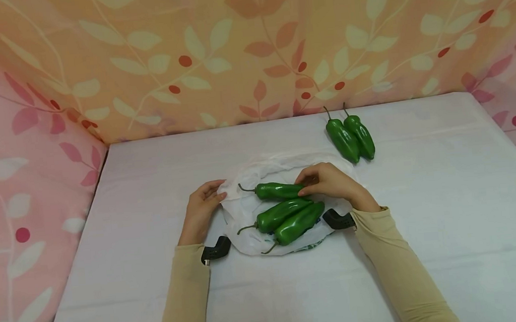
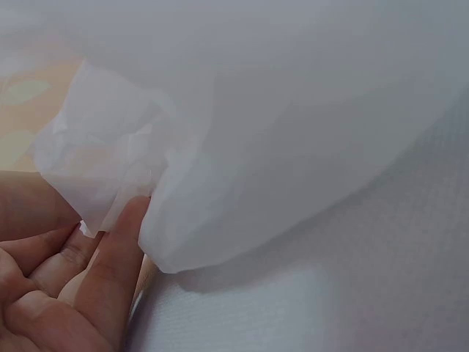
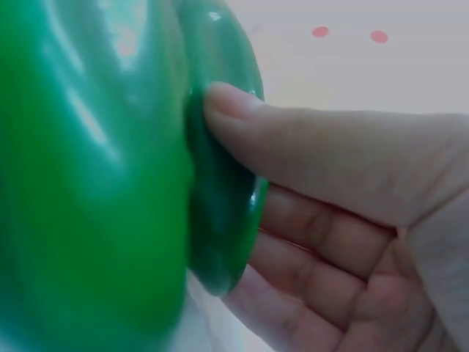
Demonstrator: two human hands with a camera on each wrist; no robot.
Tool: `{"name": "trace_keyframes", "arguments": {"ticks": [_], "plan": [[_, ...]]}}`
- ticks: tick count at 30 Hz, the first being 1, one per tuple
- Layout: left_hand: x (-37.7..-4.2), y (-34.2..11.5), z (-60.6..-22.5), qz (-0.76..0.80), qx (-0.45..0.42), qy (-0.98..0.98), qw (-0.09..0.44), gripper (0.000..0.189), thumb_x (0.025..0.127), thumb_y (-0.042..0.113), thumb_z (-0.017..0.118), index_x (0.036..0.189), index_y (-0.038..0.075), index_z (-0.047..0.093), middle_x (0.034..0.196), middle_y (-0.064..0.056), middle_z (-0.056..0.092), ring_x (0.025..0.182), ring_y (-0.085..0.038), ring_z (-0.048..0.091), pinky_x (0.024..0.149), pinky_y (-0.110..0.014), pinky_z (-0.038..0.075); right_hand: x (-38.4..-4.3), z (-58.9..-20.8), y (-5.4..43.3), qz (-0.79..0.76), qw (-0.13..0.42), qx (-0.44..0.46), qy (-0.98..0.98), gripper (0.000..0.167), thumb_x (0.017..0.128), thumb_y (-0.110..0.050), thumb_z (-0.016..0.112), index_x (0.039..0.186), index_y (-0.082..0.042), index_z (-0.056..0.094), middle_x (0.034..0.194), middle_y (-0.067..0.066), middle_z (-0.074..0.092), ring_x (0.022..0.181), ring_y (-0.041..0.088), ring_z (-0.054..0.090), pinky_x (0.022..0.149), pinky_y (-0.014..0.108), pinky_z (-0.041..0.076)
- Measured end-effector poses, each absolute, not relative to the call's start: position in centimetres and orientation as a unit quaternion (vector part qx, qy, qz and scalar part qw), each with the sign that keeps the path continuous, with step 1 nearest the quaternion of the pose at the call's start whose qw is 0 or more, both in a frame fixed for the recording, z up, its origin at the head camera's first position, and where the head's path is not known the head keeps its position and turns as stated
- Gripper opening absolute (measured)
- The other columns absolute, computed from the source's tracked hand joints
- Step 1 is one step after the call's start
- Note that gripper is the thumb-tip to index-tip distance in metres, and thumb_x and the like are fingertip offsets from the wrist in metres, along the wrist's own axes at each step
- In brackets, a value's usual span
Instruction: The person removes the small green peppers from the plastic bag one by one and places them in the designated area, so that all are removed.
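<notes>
A white plastic bag [image 1: 241,240] lies spread on the table with three green peppers on it. My left hand [image 1: 200,208] pinches the bag's left edge; in the left wrist view the thin plastic [image 2: 198,183] runs between thumb and fingers. With thumb and fingers, my right hand [image 1: 332,183] grips the blunt end of the rearmost pepper [image 1: 276,191], whose stem points left. Just in front lie a second pepper [image 1: 278,216] and a third pepper [image 1: 299,224], side by side. The right wrist view shows the thumb pressed on the held pepper [image 3: 223,213], partly behind a nearer one.
Two more green peppers, a left one [image 1: 342,139] and a right one [image 1: 361,136], lie together at the back right of the white-covered table [image 1: 447,191]. A leaf-patterned curtain [image 1: 231,47] stands behind the table's far edge. Black wrist cameras sit at both cuffs.
</notes>
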State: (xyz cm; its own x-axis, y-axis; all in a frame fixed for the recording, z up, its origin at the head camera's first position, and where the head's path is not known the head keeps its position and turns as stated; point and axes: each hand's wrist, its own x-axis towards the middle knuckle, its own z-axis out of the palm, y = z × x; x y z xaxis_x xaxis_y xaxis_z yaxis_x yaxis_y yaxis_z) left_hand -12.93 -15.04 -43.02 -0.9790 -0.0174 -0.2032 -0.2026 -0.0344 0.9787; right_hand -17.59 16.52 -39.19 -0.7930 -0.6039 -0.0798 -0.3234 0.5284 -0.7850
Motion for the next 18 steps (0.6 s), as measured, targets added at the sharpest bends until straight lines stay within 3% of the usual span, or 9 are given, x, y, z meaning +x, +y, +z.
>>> {"name": "trace_keyframes", "arguments": {"ticks": [18], "plan": [[-12.85, -14.82, -42.72, 0.714, -0.077, 0.694, 0.061, 0.037, 0.089, -0.003, 0.060, 0.125, -0.005, 0.055, 0.127, -0.019, 0.055, 0.110, -0.019, 0.055, 0.086, -0.020, 0.046, -17.85, -38.91, 17.41, -0.440, 0.148, -0.264, 0.846, 0.018, 0.080, -0.007, 0.075, 0.097, -0.003, 0.072, 0.092, 0.006, 0.069, 0.083, 0.018, 0.064, 0.074, 0.030, 0.051]]}}
